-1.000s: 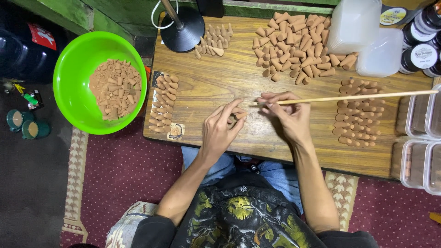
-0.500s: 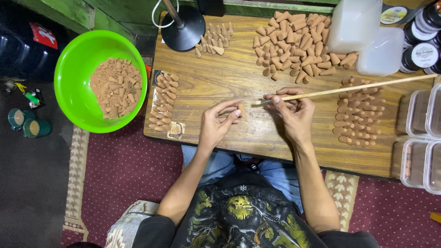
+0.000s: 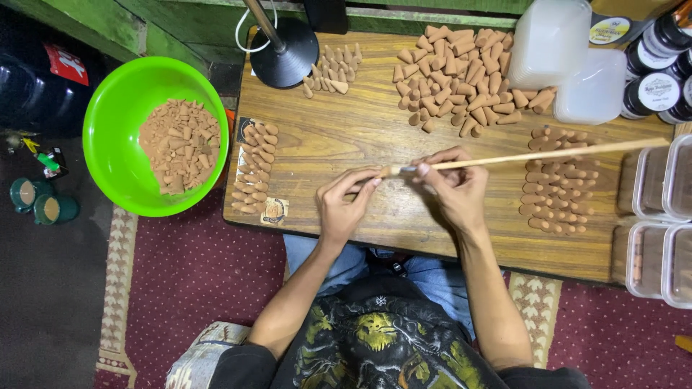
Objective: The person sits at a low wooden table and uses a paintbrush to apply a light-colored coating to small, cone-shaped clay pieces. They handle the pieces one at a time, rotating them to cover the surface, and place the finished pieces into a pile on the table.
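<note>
A seated person works over a low wooden table [image 3: 346, 137], seen from above. The left hand [image 3: 344, 205] is curled, its fingertips [image 3: 373, 184] pinched on a small tan cone-shaped piece [image 3: 390, 171] held just above the tabletop. The right hand [image 3: 453, 189] is clenched around the near end of a long thin wooden stick [image 3: 548, 154], thumb and forefinger gripping it where its tip meets the small piece; the stick runs out to the right, slightly upward, passing over rows of brown clay-coloured cones [image 3: 559, 184] laid flat on the table's right side. The two hands almost touch at the centre of the table.

Toward the far edge lies a loose heap of larger tan cones [image 3: 454, 72], and beside it a smaller cluster [image 3: 333, 68] next to the round black base of a lamp stand [image 3: 284, 61]. Two short rows of cones [image 3: 256, 166] sit at the left edge. A bright green plastic bowl [image 3: 108, 94] holding more brown cones stands just off the table's left side. Translucent white plastic containers [image 3: 569, 65] and dark jars with white lids [image 3: 659, 79] crowd the far right corner; clear plastic boxes [image 3: 659, 223] line the right edge. A dark red patterned rug [image 3: 194, 281] covers the floor beneath.
</note>
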